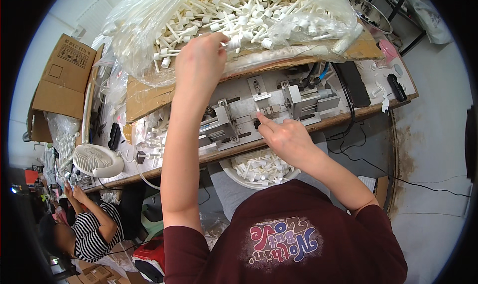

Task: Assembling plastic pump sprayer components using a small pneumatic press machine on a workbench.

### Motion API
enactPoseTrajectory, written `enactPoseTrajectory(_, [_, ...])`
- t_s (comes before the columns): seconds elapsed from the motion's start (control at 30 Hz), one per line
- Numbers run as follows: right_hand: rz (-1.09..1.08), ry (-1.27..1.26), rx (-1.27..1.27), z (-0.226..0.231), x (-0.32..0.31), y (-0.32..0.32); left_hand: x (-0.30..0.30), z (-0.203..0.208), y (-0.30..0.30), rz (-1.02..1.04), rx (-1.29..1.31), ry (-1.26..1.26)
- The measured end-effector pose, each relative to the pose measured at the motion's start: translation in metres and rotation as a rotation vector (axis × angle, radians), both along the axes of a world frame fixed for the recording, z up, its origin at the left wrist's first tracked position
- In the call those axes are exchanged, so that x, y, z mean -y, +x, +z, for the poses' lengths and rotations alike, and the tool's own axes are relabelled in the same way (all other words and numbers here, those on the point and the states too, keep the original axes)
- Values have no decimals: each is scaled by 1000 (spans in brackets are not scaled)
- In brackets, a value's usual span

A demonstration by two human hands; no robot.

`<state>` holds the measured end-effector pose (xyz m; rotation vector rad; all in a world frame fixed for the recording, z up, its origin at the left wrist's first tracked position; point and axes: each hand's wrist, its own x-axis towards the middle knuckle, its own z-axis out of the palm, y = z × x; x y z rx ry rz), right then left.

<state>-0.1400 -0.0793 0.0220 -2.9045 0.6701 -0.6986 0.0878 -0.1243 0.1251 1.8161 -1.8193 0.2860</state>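
My left hand (201, 56) reaches to the near edge of a heap of white plastic caps with thin stems (249, 10). Its fingers are bent together around a small white capped stem (224, 44), partly hidden by the hand. Lower down, my right hand (286, 137) is at a metal clamping fixture (266, 110) on the bench. Its index finger is stretched out, with the tip at the fixture's middle, just below a white piece (257, 106). I see nothing held in this hand; its lower fingers are partly hidden.
The heap lies in clear plastic (139, 30) on cardboard (149, 97) behind the fixture. A bowl of white caps (259, 169) sits below the bench edge. A white fan (98, 160) stands left; a black phone (351, 84) and cables lie right. Another person (97, 229) works at far left.
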Motion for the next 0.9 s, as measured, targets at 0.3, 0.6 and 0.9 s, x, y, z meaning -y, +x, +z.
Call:
enactPoseTrajectory(0.3, [-79,-144,383,91,97,46,-93,-2,-29,-235,-206,-158])
enactPoseTrajectory(0.6, [-208,-188,-56,90,158,81,-135,-91,-76,-235,-235,-28])
enactPoseTrajectory(0.9, [-17,-266,374,79,172,54,-122,-114,-84,-178,-42,32])
